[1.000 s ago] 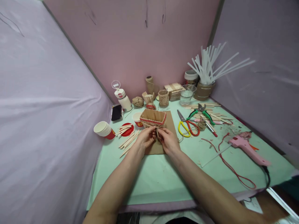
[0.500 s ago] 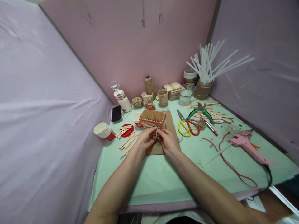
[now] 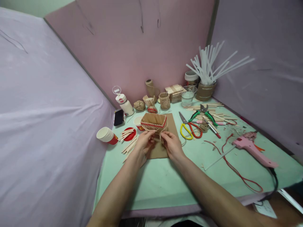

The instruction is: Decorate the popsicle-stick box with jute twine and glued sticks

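Note:
A small rectangular brown box (image 3: 151, 125) with a braided rim and a red cord along its upper edge stands tilted toward me on a flat cardboard sheet (image 3: 159, 154). Jute twine (image 3: 161, 135) runs across its near side. My left hand (image 3: 144, 143) is closed, thumb and finger pinching at the box's near side, seemingly on the twine there. With thumb and fingertips, my right hand (image 3: 172, 143) grips the twine by the near right corner. A loose length trails right toward the scissors. The box's lower front is partly hidden by my fingers.
Scissors (image 3: 192, 130), green-handled pliers (image 3: 203, 114) and a pink glue gun (image 3: 254, 149) lie to the right. Stacked paper cups (image 3: 107, 135) and wooden sticks (image 3: 129, 145) are at left. Along the back stand a bottle (image 3: 125, 104), a twine spool (image 3: 151, 88) and a water cup (image 3: 188, 97).
My hands have moved apart from their meeting point at the box's near side. The left went left, the right slightly right, and the twine is spread between them. The view has shifted slightly.

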### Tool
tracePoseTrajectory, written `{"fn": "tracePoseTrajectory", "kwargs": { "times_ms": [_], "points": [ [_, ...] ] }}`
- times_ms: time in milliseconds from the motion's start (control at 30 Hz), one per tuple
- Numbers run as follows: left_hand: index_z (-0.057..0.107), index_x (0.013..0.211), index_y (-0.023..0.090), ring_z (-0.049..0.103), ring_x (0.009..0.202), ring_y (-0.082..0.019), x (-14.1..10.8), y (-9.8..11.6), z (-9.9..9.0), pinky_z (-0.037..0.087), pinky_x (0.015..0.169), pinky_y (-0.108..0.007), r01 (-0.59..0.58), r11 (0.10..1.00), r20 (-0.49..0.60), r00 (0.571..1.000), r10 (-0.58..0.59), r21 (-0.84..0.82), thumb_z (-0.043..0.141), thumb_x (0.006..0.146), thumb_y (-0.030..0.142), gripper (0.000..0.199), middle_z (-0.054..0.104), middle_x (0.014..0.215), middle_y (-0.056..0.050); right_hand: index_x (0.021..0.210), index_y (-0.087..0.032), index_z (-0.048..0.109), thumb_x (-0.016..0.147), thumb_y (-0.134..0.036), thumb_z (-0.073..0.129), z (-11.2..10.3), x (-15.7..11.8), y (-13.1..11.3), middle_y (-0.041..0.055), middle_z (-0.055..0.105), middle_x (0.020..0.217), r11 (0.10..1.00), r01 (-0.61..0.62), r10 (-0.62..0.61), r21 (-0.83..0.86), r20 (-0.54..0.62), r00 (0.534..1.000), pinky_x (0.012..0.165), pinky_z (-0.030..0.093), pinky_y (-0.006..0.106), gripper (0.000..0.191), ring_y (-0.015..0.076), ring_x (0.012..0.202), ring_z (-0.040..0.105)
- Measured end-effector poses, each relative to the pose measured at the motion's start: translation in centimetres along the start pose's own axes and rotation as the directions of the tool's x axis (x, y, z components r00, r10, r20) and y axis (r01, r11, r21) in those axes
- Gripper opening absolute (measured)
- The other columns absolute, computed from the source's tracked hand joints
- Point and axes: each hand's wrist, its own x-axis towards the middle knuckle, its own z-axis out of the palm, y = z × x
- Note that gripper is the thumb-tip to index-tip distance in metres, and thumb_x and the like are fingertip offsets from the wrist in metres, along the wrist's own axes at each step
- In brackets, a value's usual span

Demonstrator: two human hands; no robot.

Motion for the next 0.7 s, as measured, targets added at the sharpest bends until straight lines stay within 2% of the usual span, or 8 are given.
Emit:
{"fn": "tracePoseTrajectory", "kwargs": {
  "times_ms": [133, 200, 300, 433, 500, 567, 633, 700],
  "points": [
    [0.057, 0.066, 0.013, 0.036, 0.044, -0.003, -0.6, 2.0, -1.8, 0.023, 0.041, -0.017, -0.178, 0.921, -0.096, 0.97, 0.224, 0.347, 0.072, 0.059, 0.032, 0.025, 0.046, 0.052, 0.006, 0.072, -0.017, 0.062, 0.059, -0.033, 0.073, -1.0, -0.1, -1.6, -0.0041, 0.056, 0.06, 0.997, 0.029, -0.03, -0.073, -0.022, 0.999, 0.051, 0.034, 0.021, 0.024, 0.0072, 0.053, 0.046],
    [0.058, 0.064, 0.014, 0.036, 0.044, -0.004, -0.4, 3.5, -2.7, 0.024, 0.042, -0.017, -0.243, 0.819, -0.101, 0.935, 0.341, 0.52, 0.069, 0.061, 0.033, 0.023, 0.046, 0.051, 0.005, 0.073, -0.017, 0.062, 0.06, -0.034, 0.072, -1.4, 0.2, -2.5, -0.0038, 0.056, 0.06, 0.993, 0.059, -0.061, -0.1, -0.016, 0.998, 0.05, 0.032, 0.021, 0.024, 0.0075, 0.052, 0.046],
    [0.057, 0.065, 0.014, 0.037, 0.043, -0.005, 0.8, 6.0, -3.3, 0.026, 0.042, -0.018, -0.308, 0.722, -0.126, 0.869, 0.479, 0.62, 0.064, 0.065, 0.033, 0.021, 0.045, 0.049, 0.005, 0.072, -0.017, 0.061, 0.061, -0.033, 0.071, -1.6, 0.8, -3.7, -0.0043, 0.054, 0.058, 0.987, 0.129, -0.13, -0.095, -0.008, 0.991, 0.049, 0.031, 0.021, 0.022, 0.0073, 0.051, 0.044],
    [0.056, 0.07, 0.015, 0.041, 0.046, -0.006, 1.8, 8.8, -1.7, 0.032, 0.046, -0.019, -0.505, 0.621, -0.069, 0.74, 0.669, 0.599, 0.063, 0.067, 0.032, 0.019, 0.052, 0.057, 0.003, 0.073, -0.018, 0.057, 0.063, -0.029, 0.07, -1.7, 1.5, -5.0, -0.0034, 0.059, 0.067, 0.978, 0.208, -0.209, -0.029, -0.032, 0.977, 0.054, 0.036, 0.021, 0.02, 0.0078, 0.057, 0.048],
    [0.057, 0.073, 0.016, 0.042, 0.048, -0.006, 1.0, 9.6, -0.2, 0.034, 0.048, -0.019, -0.609, 0.537, -0.017, 0.652, 0.758, 0.584, 0.062, 0.07, 0.033, 0.019, 0.052, 0.058, 0.003, 0.074, -0.019, 0.055, 0.065, -0.026, 0.067, -2.1, 1.5, -5.8, -0.0021, 0.063, 0.075, 0.969, 0.247, -0.247, -0.003, -0.031, 0.968, 0.061, 0.039, 0.021, 0.017, 0.0088, 0.064, 0.052],
    [0.058, 0.075, 0.017, 0.044, 0.051, -0.008, -1.1, 9.7, 1.2, 0.036, 0.051, -0.019, -0.673, 0.457, 0.081, 0.607, 0.791, 0.581, 0.062, 0.073, 0.033, 0.017, 0.051, 0.059, 0.003, 0.075, -0.02, 0.052, 0.067, -0.025, 0.065, -2.7, 1.2, -6.6, -0.0016, 0.065, 0.079, 0.959, 0.284, -0.284, 0.012, -0.017, 0.959, 0.067, 0.041, 0.023, 0.015, 0.0102, 0.071, 0.055],
    [0.057, 0.073, 0.018, 0.047, 0.056, -0.009, -4.2, 9.5, 1.8, 0.039, 0.056, -0.02, -0.691, 0.427, 0.157, 0.611, 0.776, 0.583, 0.063, 0.073, 0.032, 0.015, 0.056, 0.067, 0.001, 0.075, -0.021, 0.052, 0.068, -0.026, 0.063, -3.4, 0.6, -7.5, -0.0015, 0.064, 0.078, 0.953, 0.303, -0.303, 0.001, 0.014, 0.953, 0.069, 0.042, 0.024, 0.014, 0.0111, 0.071, 0.055],
    [0.058, 0.072, 0.019, 0.049, 0.061, -0.01, -7.8, 9.1, 1.2, 0.04, 0.058, -0.021, -0.636, 0.41, 0.272, 0.703, 0.657, 0.654, 0.063, 0.074, 0.029, 0.012, 0.057, 0.069, 0.0, 0.075, -0.021, 0.051, 0.069, -0.026, 0.061, -4.1, 0.0, -8.5, -0.002, 0.062, 0.072, 0.953, 0.299, -0.294, -0.046, 0.083, 0.952, 0.063, 0.042, 0.024, 0.013, 0.0105, 0.064, 0.052]
  ]
}}
